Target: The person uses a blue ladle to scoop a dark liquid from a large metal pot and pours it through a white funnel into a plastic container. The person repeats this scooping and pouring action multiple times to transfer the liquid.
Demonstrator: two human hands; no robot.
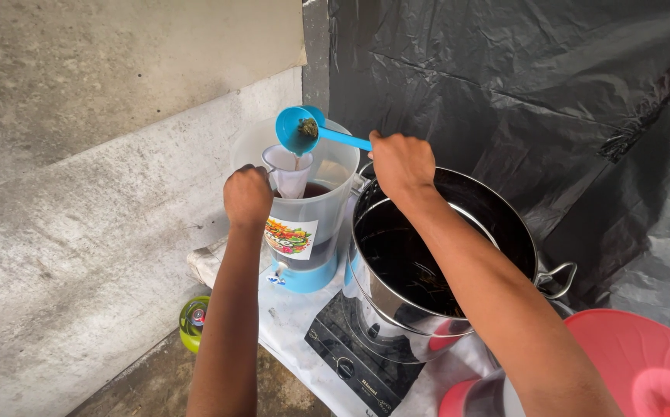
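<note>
ladle (304, 131): bright blue, dark green leaves in the bowl
jug (304, 212): clear, blue base, many-coloured sticker (near side)
pot (435, 255): shiny silver, dark liquid
sheet (520, 85): black
lid (636, 355): red, near right

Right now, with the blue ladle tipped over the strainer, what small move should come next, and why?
Probably hold the tilt a moment longer. The right hand tips the blue ladle over the small strainer that the left hand holds in the clear jug. Dark liquid is running out, and leafy bits sit in the bowl, so it seems not yet drained.
</note>
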